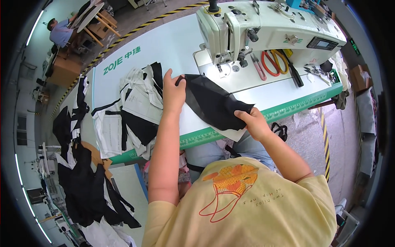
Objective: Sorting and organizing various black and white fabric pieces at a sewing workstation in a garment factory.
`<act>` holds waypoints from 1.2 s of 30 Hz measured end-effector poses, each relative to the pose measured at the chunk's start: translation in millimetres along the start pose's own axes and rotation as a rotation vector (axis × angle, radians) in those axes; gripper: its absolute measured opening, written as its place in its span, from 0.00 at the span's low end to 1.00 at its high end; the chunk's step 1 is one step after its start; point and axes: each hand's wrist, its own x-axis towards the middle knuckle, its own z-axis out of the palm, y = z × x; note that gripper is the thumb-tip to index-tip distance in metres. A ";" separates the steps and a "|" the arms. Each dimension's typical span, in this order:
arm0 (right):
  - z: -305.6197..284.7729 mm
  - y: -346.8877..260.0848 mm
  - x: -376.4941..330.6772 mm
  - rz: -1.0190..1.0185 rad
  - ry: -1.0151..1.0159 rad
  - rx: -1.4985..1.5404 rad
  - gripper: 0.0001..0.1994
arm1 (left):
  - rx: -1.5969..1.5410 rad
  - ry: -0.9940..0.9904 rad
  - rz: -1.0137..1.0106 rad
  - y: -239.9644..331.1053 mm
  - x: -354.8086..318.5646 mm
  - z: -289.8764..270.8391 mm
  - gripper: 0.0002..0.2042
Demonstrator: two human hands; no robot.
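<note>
A black fabric piece (207,101) is stretched between my hands at the front of the sewing table (164,43). At its upper left corner, my left hand (174,91) is closed on the cloth between thumb and fingers. My right hand (254,123) pinches the right end, thumb on top, where the cloth bunches into folds. Part of a pale sheet (232,134) shows below the black cloth near the table edge. The sewing machine's needle area (224,68) lies just beyond the cloth, apart from both hands.
Black and white cut pieces (138,103) pile up left of my left forearm. Right of the needle lie pink-handled snips (259,68), scissors (275,64) and a black-handled screwdriver (295,76). More black garments (82,189) hang at lower left. A person (61,33) sits far left.
</note>
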 end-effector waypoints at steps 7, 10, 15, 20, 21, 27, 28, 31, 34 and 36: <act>1.2 -4.4 -3.6 -0.009 0.027 -0.029 0.12 | 0.213 -0.130 0.064 10.5 36.6 12.4 0.30; 2.6 -4.9 -6.1 0.004 0.040 0.028 0.12 | 0.332 -0.153 0.127 13.3 39.6 17.2 0.29; -10.1 12.2 -0.6 0.045 0.034 -0.038 0.12 | 0.168 -0.124 0.275 47.5 16.9 3.3 0.26; -13.7 19.8 1.1 0.021 0.021 -0.122 0.13 | 0.287 -0.117 0.195 38.4 6.7 -17.3 0.26; -7.4 2.3 -7.7 -0.011 0.014 -0.095 0.13 | 0.362 -0.126 0.171 30.0 6.9 -18.4 0.26; -7.9 10.7 -7.1 -0.166 -0.047 -0.064 0.13 | 0.436 -0.136 0.187 4.0 13.8 -13.2 0.26; -6.6 11.1 -7.2 -0.267 -0.039 -0.057 0.13 | 0.426 -0.135 0.184 3.9 13.6 -13.9 0.26; -14.0 9.2 -9.4 -0.113 -0.127 -0.166 0.18 | 0.466 -0.159 0.182 4.6 11.6 -17.9 0.26; -9.5 12.5 -9.2 -0.250 -0.088 -0.100 0.13 | 0.504 -0.156 0.203 9.0 7.7 -18.4 0.26; -9.9 12.7 -9.4 -0.229 -0.088 -0.103 0.14 | 0.549 -0.093 0.276 13.3 0.4 -16.4 0.24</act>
